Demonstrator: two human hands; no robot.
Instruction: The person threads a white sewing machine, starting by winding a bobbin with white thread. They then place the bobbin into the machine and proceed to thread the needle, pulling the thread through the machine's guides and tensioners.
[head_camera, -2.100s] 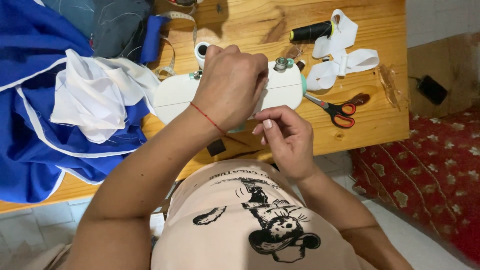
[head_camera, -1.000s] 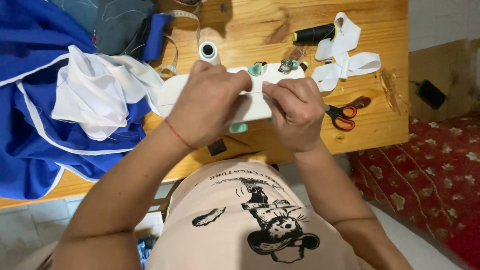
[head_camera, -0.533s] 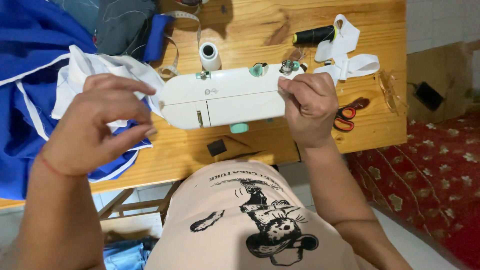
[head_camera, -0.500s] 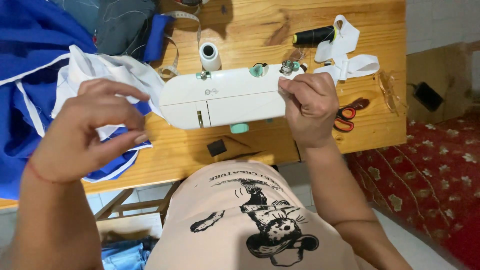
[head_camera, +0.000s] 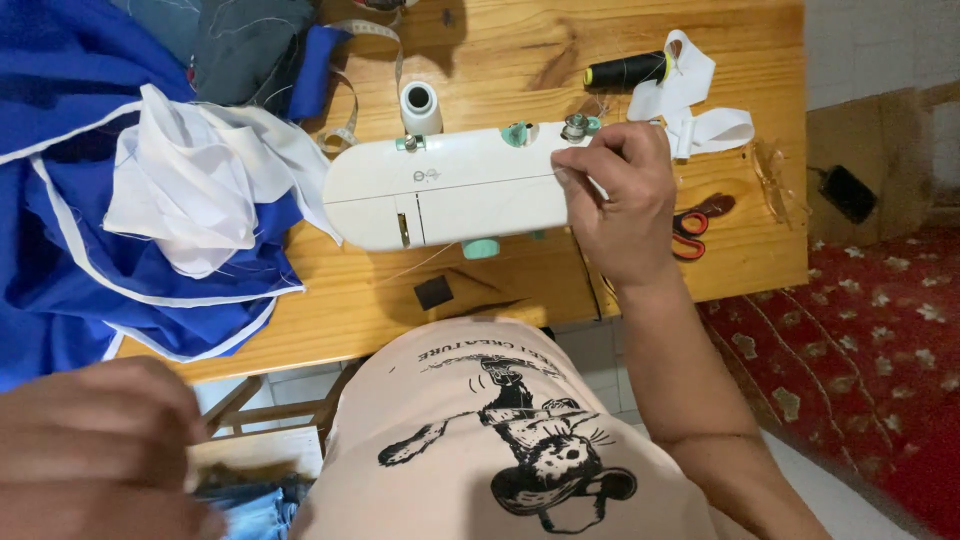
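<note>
A small white sewing machine (head_camera: 450, 195) with teal knobs lies across the wooden table (head_camera: 500, 60). My right hand (head_camera: 620, 205) rests on its right end, fingers pinched together near a metal bobbin part on top, apparently on a thin thread. My left hand (head_camera: 100, 455) is pulled far back toward my body at the bottom left, blurred, fingers curled; I cannot tell whether it holds anything. A white thread spool (head_camera: 420, 105) stands just behind the machine.
Blue and white fabric (head_camera: 150, 210) is heaped on the table's left side. A black thread spool (head_camera: 628, 70) and white fabric strips (head_camera: 700, 115) lie at the back right. Red-handled scissors (head_camera: 695, 225) peek out beside my right hand. A red carpet (head_camera: 860, 380) covers the floor.
My left hand has left the sewing machine and swung down to the lower left, close to the camera. My right hand stayed at the machine's right end, pinching near the bobbin.
</note>
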